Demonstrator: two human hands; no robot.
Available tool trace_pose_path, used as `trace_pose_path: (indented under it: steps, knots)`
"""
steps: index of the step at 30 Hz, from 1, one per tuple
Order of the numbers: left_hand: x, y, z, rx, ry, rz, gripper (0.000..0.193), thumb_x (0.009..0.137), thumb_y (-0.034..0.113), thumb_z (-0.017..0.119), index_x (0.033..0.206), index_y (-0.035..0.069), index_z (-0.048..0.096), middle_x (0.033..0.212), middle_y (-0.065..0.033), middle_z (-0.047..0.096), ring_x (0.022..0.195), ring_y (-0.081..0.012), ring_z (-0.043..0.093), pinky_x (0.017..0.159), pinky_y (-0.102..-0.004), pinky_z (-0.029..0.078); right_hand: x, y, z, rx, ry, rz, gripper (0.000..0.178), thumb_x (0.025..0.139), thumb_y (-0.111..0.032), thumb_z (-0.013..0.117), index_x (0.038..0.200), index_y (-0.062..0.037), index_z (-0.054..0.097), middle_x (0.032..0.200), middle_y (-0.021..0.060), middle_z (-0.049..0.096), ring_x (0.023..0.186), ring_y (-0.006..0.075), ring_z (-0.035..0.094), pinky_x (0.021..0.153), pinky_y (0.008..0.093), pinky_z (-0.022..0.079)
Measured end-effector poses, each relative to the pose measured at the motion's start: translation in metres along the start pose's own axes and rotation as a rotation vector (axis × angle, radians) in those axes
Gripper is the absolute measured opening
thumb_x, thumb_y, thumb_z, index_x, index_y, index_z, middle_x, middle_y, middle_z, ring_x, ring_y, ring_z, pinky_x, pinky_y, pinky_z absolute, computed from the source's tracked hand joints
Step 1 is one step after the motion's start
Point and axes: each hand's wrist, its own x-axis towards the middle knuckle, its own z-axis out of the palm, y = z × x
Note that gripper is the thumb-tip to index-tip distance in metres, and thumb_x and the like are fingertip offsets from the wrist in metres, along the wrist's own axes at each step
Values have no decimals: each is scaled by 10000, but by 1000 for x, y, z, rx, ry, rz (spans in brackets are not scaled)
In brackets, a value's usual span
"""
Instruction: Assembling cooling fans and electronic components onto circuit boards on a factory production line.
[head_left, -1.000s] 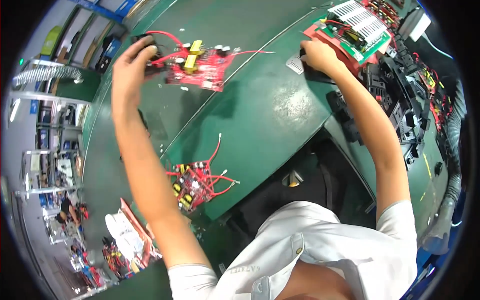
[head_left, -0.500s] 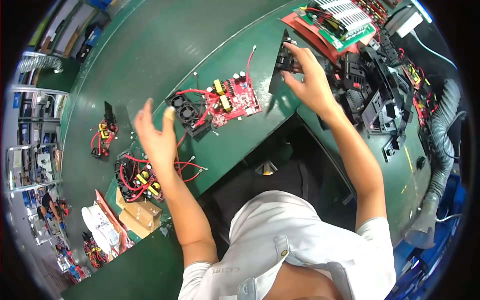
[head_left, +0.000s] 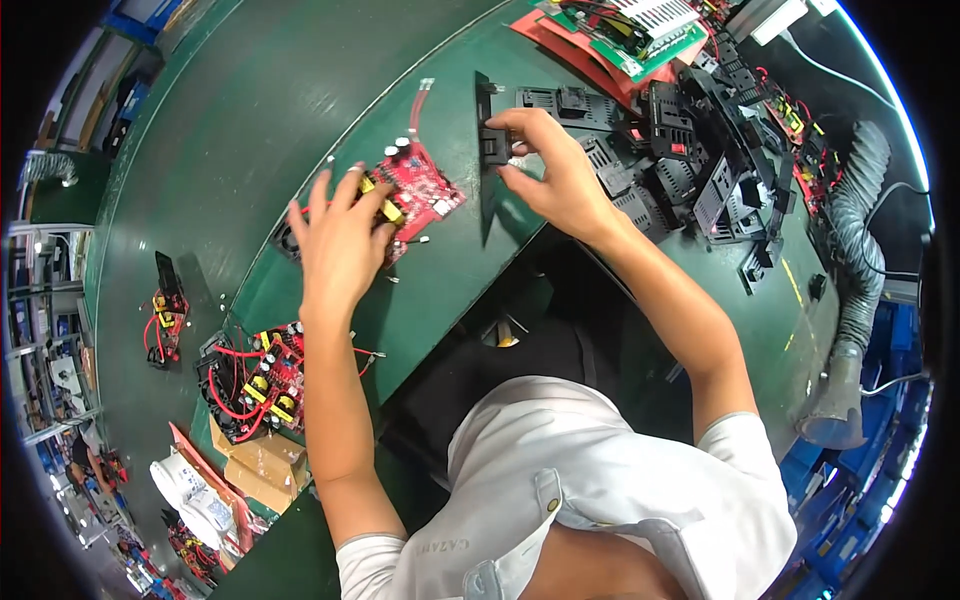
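My left hand (head_left: 343,248) is spread over a red circuit board (head_left: 428,188) with yellow transformers and red wires. Its fingertips reach the board's left side, by the transformers; whether they press on it I cannot tell. Black fans (head_left: 288,240) at that end of the board are mostly hidden behind the hand. To the right, my right hand (head_left: 560,180) pinches a thin black plastic panel (head_left: 484,112) between thumb and fingers. The panel stands on edge beside the board, apart from it.
Black plastic housings (head_left: 665,130) lie heaped at the right, near a grey flexible duct (head_left: 858,240). Green boards (head_left: 640,45) rest on red sheets at the back. More red boards (head_left: 265,385), a small wired part (head_left: 167,310) and a cardboard box (head_left: 262,465) are on the left.
My left hand has come from beside the fans onto them and the board's left side, covering most of the fans. My right hand still holds the black panel. The whole view has shifted.
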Motion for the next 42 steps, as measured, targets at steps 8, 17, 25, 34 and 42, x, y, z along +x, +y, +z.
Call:
trace_pose_path:
  steps: [8,17,25,34,42]
  knots:
    - [15,38,-9,-1489,-19,-81,640,866,95,748,1439,27,472,1321,-138,572,1165,-194,592,963,-321,494,0,-28,14,-200,-4,-241,540,757,82,707,1259,-84,595,1235,139,530,1066,318,590,883,374,528]
    - [5,41,-12,-677,-3,140,326,769,43,611,1088,-1,663,920,-208,669,891,-387,657,804,-452,523,3,-60,-17,-585,-129,-348,762,751,-226,829,1427,-109,499,1376,166,510,1283,390,472,1031,442,434]
    - [45,8,-6,-490,175,191,425,848,306,725,1165,27,686,1245,-166,637,1128,-377,602,963,-440,478,-1,-29,-42,2,-196,423,221,893,-150,730,1041,9,690,826,33,695,709,91,596,637,264,481]
    - [48,-2,4,-131,-206,-61,873,796,523,734,1512,158,394,1437,-86,526,1259,-316,542,1005,-474,468,-20,22,-34,968,80,561,374,996,-205,584,1299,6,525,1195,156,663,1084,217,671,936,368,546]
    - [42,-12,3,-396,177,21,569,840,230,745,1345,36,569,1302,-191,602,1169,-366,586,983,-449,466,-18,15,-19,1111,97,570,410,990,-161,581,1344,25,490,1250,196,624,1145,324,645,970,403,550]
